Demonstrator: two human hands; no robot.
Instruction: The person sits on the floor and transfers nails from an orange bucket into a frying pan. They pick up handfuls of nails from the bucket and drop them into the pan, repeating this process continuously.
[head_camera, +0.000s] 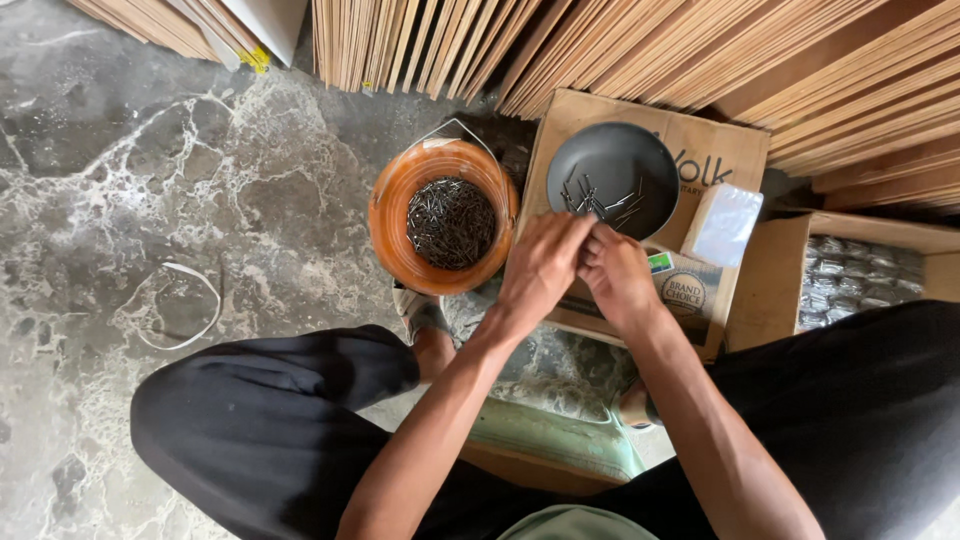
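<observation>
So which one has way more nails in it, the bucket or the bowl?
The orange bucket, left of the hands: its nails form a thick pile. The dark bowl holds only scattered nails.

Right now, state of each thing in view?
Orange bucket: upright, open, holds many nails.
Dark bowl: upright on flattened cardboard, a few nails inside.
Cardboard box: open, filled with small packets.
Left hand: fingers pinched together, touching right hand.
Right hand: fingers curled; contents hidden.
</observation>
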